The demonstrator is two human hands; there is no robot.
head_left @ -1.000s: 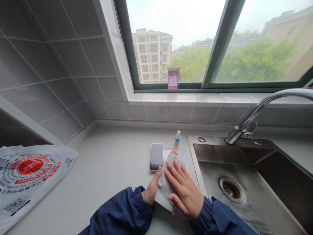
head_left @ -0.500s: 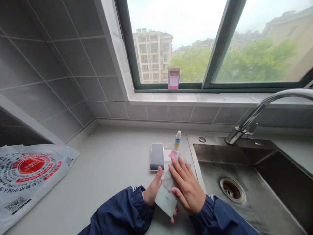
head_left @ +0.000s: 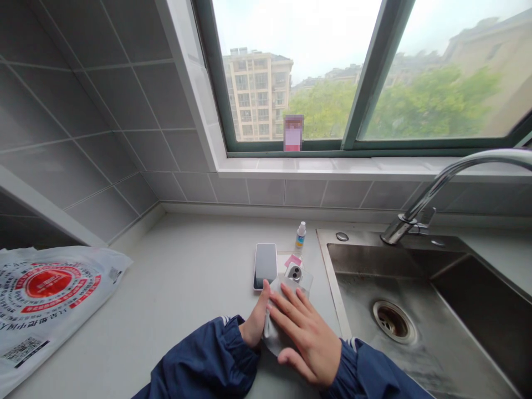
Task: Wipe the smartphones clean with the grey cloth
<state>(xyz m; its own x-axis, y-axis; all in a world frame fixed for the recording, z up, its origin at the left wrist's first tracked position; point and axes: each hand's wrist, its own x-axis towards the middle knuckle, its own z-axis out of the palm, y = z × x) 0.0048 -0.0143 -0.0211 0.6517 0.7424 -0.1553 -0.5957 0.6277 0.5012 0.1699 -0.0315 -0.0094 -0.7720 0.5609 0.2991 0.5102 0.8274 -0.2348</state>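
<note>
A smartphone lies back up in my left hand (head_left: 254, 321), with its camera block (head_left: 294, 271) showing at the far end. My left thumb runs along its near-left side; the other fingers are hidden under it. A thin grey cloth (head_left: 275, 336) covers much of the phone's back. Flat on this cloth rests my right hand (head_left: 310, 339), fingers stretched out and thumb apart. Just beyond my hands, a second smartphone (head_left: 266, 262) lies dark screen up on the counter. A small spray bottle (head_left: 301, 235) with a white cap stands behind, near a pink piece (head_left: 293, 260).
To the right is a steel sink (head_left: 361, 288) with a drain (head_left: 395, 321) and a chrome faucet (head_left: 432, 188). A white plastic bag (head_left: 83, 316) with red print lies on the counter (head_left: 187, 266) at left. A window with a sill (head_left: 266, 166) is behind.
My right hand and the cloth have slid down the phone's back toward me. This uncovers the camera block at the far end and covers the near end. My left hand keeps its hold.
</note>
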